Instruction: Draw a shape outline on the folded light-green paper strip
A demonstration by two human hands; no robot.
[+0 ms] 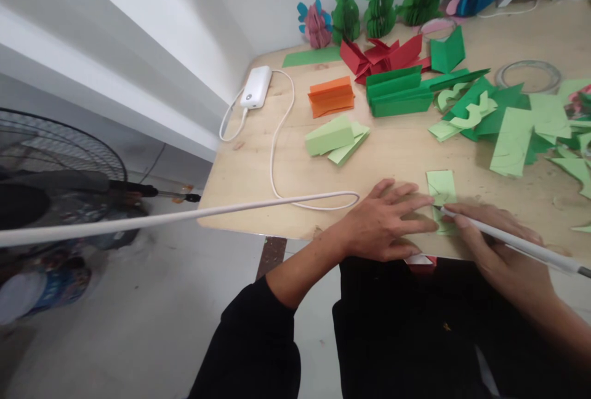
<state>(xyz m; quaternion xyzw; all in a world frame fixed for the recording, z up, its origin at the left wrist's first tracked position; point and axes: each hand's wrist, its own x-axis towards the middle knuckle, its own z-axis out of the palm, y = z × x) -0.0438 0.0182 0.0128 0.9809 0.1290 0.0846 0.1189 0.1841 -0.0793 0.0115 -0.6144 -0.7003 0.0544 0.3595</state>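
Observation:
A small light green paper point(442, 186) lies near the table's front edge, with faint curved lines on it. My left hand point(385, 221) rests flat with its fingers spread, the fingertips touching the paper's left side. Closed around a white pen point(503, 237), my right hand point(503, 245) lies at the paper's right side. The pen's tip touches the paper near its middle. Folded light green papers point(330, 136) and a folded orange paper point(331, 96) lie farther back to the left.
Green folded papers point(399, 91), red ones point(383, 57) and light green scraps point(511, 140) cover the back right. Paper figures point(379, 11) stand along the wall. A white cable point(184, 217) from a power bank point(257, 87) crosses the left side. Tape rolls point(529, 64) lie behind.

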